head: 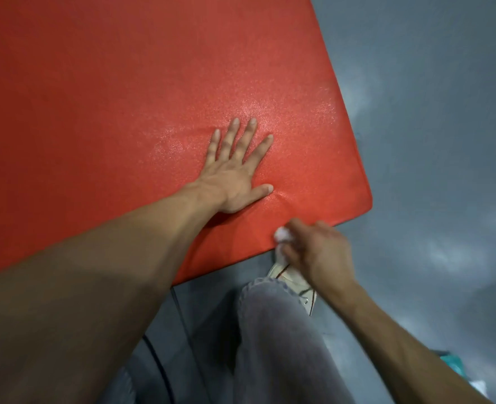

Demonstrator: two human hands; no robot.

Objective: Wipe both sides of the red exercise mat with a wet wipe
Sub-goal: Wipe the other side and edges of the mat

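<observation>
The red exercise mat [124, 97] lies flat on the grey floor and fills the upper left of the view. My left hand [236, 173] presses flat on it with fingers spread, close to the mat's near right corner. My right hand [316, 249] grips a crumpled white wet wipe [281, 235] and holds it against the mat's near edge, just below the left hand. A wet sheen shows on the mat beyond the left fingers.
Grey glossy floor [430, 141] surrounds the mat on the right and below. My knee in grey trousers [275, 330] and a white shoe [294, 282] sit just under the mat's near edge. A teal and white packet [456, 365] lies at the lower right.
</observation>
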